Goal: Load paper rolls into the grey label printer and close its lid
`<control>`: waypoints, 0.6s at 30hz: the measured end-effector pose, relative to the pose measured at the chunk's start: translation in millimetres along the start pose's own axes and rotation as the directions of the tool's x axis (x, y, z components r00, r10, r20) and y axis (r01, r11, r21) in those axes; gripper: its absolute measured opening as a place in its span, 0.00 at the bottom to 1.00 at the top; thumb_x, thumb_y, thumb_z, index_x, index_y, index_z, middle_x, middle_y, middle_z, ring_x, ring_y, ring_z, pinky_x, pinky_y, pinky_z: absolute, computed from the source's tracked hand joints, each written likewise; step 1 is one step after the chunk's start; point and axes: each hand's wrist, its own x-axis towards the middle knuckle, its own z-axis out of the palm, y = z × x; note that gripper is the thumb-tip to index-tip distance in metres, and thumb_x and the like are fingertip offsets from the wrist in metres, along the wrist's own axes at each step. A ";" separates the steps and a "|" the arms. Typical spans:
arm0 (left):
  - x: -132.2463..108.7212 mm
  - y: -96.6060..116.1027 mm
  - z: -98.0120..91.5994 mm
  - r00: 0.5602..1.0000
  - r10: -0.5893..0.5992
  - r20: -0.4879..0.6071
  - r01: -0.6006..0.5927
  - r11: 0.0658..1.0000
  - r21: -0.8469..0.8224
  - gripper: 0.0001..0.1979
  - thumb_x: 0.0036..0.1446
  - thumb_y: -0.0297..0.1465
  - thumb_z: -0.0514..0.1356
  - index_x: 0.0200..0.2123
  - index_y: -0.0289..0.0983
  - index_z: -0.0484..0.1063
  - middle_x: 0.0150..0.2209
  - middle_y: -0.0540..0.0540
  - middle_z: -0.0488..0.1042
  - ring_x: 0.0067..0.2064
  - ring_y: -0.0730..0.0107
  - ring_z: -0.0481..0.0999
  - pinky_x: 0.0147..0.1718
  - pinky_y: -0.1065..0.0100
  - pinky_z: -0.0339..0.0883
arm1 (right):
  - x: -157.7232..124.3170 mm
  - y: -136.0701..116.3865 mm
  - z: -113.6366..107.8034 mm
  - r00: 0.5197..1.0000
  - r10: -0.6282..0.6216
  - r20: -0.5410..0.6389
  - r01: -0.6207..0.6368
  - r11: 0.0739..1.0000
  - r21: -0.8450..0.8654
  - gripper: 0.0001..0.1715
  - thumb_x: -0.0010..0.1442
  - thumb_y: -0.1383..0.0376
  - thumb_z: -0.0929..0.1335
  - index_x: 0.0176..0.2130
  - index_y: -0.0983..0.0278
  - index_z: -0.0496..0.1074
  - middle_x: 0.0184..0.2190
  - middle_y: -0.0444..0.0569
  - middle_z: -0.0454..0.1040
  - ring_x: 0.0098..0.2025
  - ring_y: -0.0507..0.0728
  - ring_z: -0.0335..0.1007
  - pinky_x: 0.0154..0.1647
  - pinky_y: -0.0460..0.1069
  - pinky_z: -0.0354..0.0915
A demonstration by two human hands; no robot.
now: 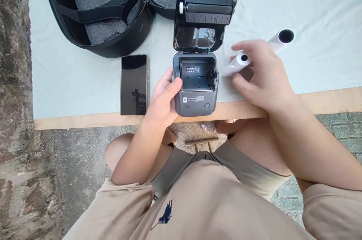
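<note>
A dark grey label printer [195,104] stands near the table's front edge with its lid [202,21] raised and its paper bay showing bare inside. My left hand [165,98] grips the printer's left side, thumb over the bay's rim. To the right, my right hand [263,72] has thumb and fingers curled around a small white paper roll [236,63] with a dark core, held tilted beside the printer. Behind that hand is a second white roll [278,43] with a wider black core, partly hidden by the fingers.
A smartphone [134,85] lies left of the printer. An unzipped black case [121,40] with grey foam lining and a strap occupies the back left. Pale cloth [319,43] covers the table, leaving a wooden front edge [336,100]. A stone wall [14,81] borders the left.
</note>
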 end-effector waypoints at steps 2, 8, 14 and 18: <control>0.0 0.4 0.5 1.000 -0.004 0.008 0.004 1.000 -0.009 0.16 0.63 0.42 0.60 0.50 0.41 0.74 0.53 0.47 0.81 0.62 0.55 0.75 0.57 0.57 0.77 | -0.8 2.2 -4.5 0.985 -0.096 -0.143 0.104 0.993 0.053 0.32 0.50 0.68 0.67 0.55 0.59 0.67 0.52 0.54 0.71 0.50 0.60 0.72 0.44 0.55 0.71; 0.3 1.0 1.7 1.000 -0.016 0.009 0.017 1.000 -0.026 0.16 0.62 0.42 0.61 0.49 0.41 0.74 0.55 0.45 0.79 0.62 0.52 0.75 0.57 0.57 0.76 | 3.1 22.1 -25.1 0.766 -0.104 -0.635 0.124 0.992 -0.013 0.17 0.51 0.62 0.68 0.43 0.60 0.73 0.43 0.52 0.74 0.38 0.57 0.70 0.34 0.53 0.61; 0.4 1.3 2.1 1.000 -0.018 -0.006 0.018 1.000 -0.001 0.17 0.61 0.43 0.62 0.50 0.43 0.74 0.55 0.47 0.79 0.63 0.53 0.74 0.56 0.57 0.77 | 13.9 18.6 -23.8 0.918 0.303 -0.254 -0.334 0.939 -0.088 0.29 0.48 0.65 0.75 0.51 0.64 0.71 0.52 0.62 0.66 0.55 0.62 0.67 0.42 0.54 0.67; 0.6 1.7 2.0 1.000 -0.018 0.005 0.018 1.000 -0.004 0.17 0.61 0.43 0.61 0.49 0.41 0.74 0.54 0.46 0.80 0.62 0.53 0.76 0.56 0.57 0.77 | 17.8 12.5 -19.4 0.918 0.361 -0.167 -0.380 0.919 -0.107 0.31 0.49 0.64 0.76 0.52 0.62 0.72 0.51 0.61 0.62 0.59 0.63 0.63 0.46 0.54 0.68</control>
